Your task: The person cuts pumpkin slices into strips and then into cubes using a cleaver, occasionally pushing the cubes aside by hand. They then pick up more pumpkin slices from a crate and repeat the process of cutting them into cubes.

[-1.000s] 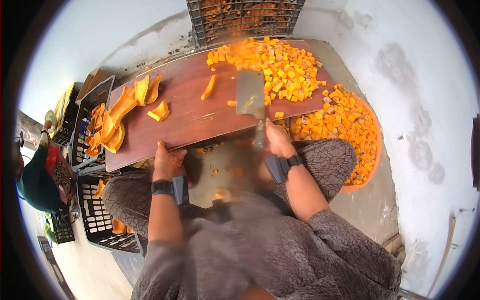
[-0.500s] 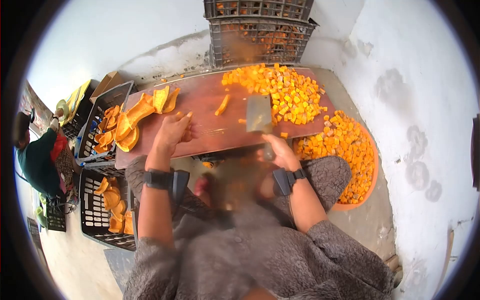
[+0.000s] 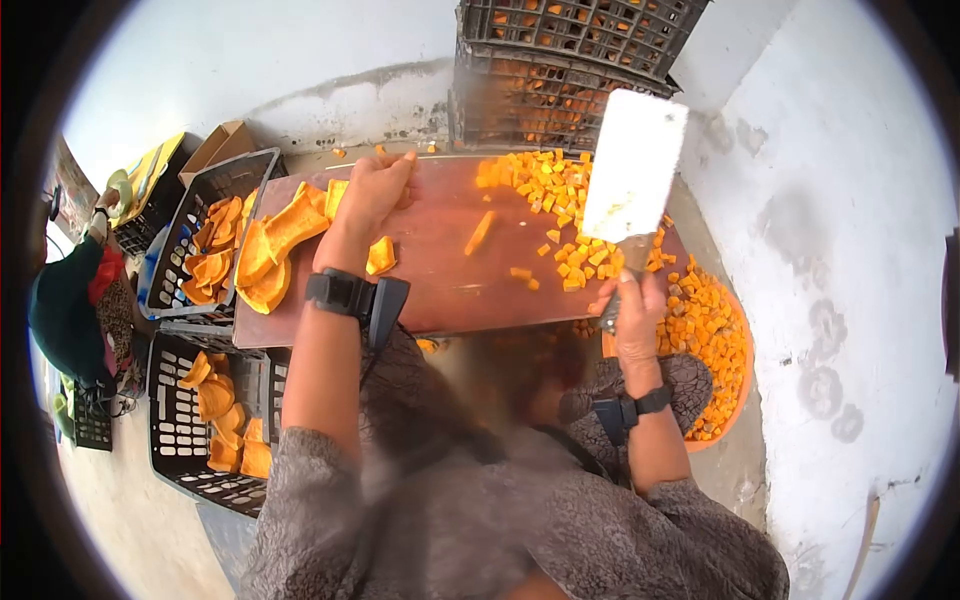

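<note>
My right hand (image 3: 636,305) grips a cleaver (image 3: 632,165) by its handle. The broad blade is raised over the right part of the board, shining white. My left hand (image 3: 378,190) is above the board's left part with its fingers curled; what they hold, if anything, is hidden. Beside it lie curved orange pumpkin pieces (image 3: 285,228), and a smaller pumpkin piece (image 3: 381,256) rests near the wrist. A pumpkin strip (image 3: 480,232) sits mid-board. Diced pumpkin (image 3: 545,185) is heaped at the right, partly behind the blade.
The reddish board (image 3: 430,290) spans my knees. An orange tub (image 3: 746,345) of pumpkin cubes stands at right. Black crates (image 3: 180,440) with pumpkin pieces are at left. Stacked crates (image 3: 570,60) stand behind the board, near the wall. Another person (image 3: 70,310) is at far left.
The cleaver has risen off the board and moved right, its blade now catching light. My left hand has moved toward the board's far edge. The view has shifted slightly.
</note>
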### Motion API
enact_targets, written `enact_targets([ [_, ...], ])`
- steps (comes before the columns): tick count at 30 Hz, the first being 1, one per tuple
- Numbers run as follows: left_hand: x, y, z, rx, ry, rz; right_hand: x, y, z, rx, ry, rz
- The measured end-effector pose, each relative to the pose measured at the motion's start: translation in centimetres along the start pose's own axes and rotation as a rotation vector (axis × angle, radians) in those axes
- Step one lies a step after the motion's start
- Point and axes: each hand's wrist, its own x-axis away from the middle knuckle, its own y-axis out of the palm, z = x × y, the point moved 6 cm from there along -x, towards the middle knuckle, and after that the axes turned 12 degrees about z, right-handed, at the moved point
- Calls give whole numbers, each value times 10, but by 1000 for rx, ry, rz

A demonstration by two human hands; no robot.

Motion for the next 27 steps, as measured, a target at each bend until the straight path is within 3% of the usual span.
enact_targets([
  [1,-10,0,2,4,9,43,-5,8,-12,1,-2,-3],
  [3,-36,9,7,-25,24,29,-11,22,-38,-3,-208,-41],
  [5,-59,27,10,-59,44,10,-20,24,-45,0,-134,-74],
  [7,-78,47,17,-78,229,72,-34,28,-46,4,-66,-112],
  [8,-93,56,9,-81,226,69,-41,28,-46,69,-70,-101],
  [10,-120,75,-6,-412,361,57,-58,27,-39,130,-70,-90],
  [16,-138,118,-74,-559,346,-30,-121,0,-6,256,23,-1],
  [20,-149,146,-115,-651,508,-82,-131,-1,14,314,111,-11],
  [22,-130,162,-112,-638,970,-51,-132,0,32,306,131,-23],
  [24,-130,178,-126,-747,1003,-37,-133,6,45,296,156,-31],
  [26,-134,189,-144,-567,747,-62,-126,14,55,193,303,3],
  [27,-133,203,-160,-765,996,-73,-124,17,58,197,310,-1],
])
